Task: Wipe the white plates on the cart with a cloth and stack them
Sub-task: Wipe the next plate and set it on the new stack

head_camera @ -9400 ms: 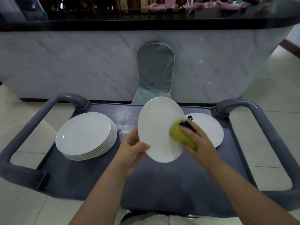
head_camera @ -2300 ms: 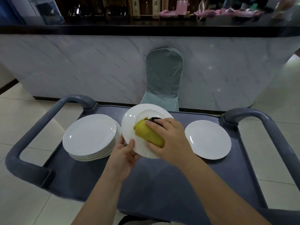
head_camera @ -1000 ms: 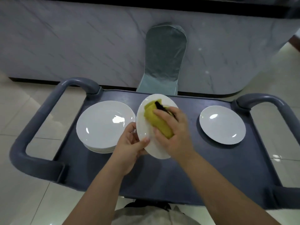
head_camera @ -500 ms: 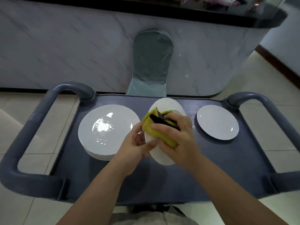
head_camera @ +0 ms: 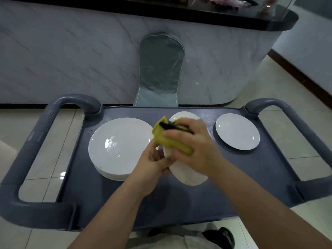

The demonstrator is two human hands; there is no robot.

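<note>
Left hand [head_camera: 150, 168]: fingers pinch tilted plate [head_camera: 188, 175] rim.
Right hand [head_camera: 195, 146]: fingers curl round yellow cloth [head_camera: 159, 133].
Risk: hard rubbing may slip plate onto cart [head_camera: 179, 203].

We cannot see most of the tilted plate [head_camera: 188, 174], covered by the yellow cloth [head_camera: 168, 143] and our right hand [head_camera: 195, 146], nor the fingers of our left hand [head_camera: 150, 167] behind it, nor count the stack [head_camera: 119, 146], while the clutter [head_camera: 224, 2] on the dark counter [head_camera: 197, 17] is blurred and cut by the top edge.
</note>
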